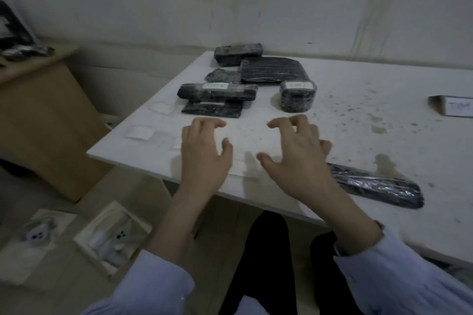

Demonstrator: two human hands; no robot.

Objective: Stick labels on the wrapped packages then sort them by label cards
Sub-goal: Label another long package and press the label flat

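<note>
Looking down from head height, the view takes in a white matte table (358, 120) speckled with dark grit and stains. Dark packages wrapped in glossy, wrinkled film lie grouped at its far left. A brick-shaped package (238, 54) sits farthest back, touching a wide flat package (272, 70) with rounded corners, and a small flat package (222, 75) lies just beside that one. Nearer, a long bar-shaped package (230, 93) bears a white label (215, 86) and rests partly on a flat rectangular package (212, 110). Apart to the right, a squat rounded package (297, 100) bears a second label (298, 85); both are too blurred to read. A long slim package (376, 186) lies near the front edge, partly hidden behind the right wrist. A white label card (458, 106) is cut off at the right. Pale square stickers (139, 133) lie flat on the table's left part. A brown cardboard box (46, 123) stands left of the table. Both arms, in light blue sleeves (158, 286), reach over the front edge. The left hand (204, 151) and right hand (294, 153) are over bare tabletop, palms down, fingers spread and loosely bent, holding nothing; whether the fingertips touch the surface cannot be told.
</note>
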